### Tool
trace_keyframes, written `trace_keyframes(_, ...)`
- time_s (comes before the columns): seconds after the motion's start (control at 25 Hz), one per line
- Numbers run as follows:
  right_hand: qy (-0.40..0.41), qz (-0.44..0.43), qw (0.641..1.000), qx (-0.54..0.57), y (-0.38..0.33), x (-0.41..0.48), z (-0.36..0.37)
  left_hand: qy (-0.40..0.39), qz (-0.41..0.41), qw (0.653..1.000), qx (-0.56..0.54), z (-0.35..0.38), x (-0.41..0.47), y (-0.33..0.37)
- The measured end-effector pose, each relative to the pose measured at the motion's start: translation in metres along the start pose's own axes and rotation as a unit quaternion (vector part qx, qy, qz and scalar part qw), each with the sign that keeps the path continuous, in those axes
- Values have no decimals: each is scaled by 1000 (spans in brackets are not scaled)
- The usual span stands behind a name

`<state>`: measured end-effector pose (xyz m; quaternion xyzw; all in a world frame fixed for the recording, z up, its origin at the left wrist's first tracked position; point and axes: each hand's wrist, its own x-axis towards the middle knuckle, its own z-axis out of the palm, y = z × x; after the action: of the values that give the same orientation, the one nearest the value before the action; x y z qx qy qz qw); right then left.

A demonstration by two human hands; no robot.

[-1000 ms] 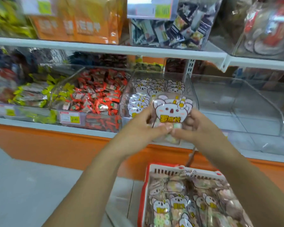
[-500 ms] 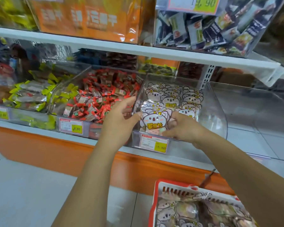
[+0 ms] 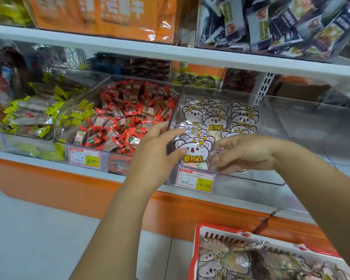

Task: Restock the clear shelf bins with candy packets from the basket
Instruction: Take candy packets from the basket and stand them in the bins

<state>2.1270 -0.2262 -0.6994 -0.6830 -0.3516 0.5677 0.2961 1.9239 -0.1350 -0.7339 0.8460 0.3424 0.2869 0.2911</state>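
As the left hand and the right hand meet at the front of a clear plastic shelf bin, they hold a white koala-faced candy packet with yellow lettering upright just inside its front wall. The left hand pinches the packet's nine o'clock edge, thumb on the printed face and fingers reaching over the top. The right hand's fingers curl onto the three o'clock edge, gripping it. Behind the packet, toward twelve o'clock, rows of matching koala packets lie overlapped in the same bin. A white-and-yellow price tag sits on the bin's front, at six o'clock from the packet. At nine o'clock stands a clear bin of red-wrapped sweets. At the view's five o'clock, a red plastic basket holds more koala packets.
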Motion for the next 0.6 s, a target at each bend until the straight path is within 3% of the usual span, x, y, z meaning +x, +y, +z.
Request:
trace_keyframes(0.08, -2, 16, 999, -50, 4, 3, 4, -14, 8, 1000, 24, 1, 1, -1)
trace_keyframes(0.28, 105, -23, 976, -189, 11, 21, 29, 0, 20, 999, 36, 6, 3, -2)
trace_keyframes(0.44, 85, -15, 947, -310, 0, 23, 33, 19, 9, 1000, -17, 8, 6, -3)
trace_keyframes(0.6, 75, -19, 982, -175, -3, 12, 20, 21, 0, 998, -51, 3, 4, 1)
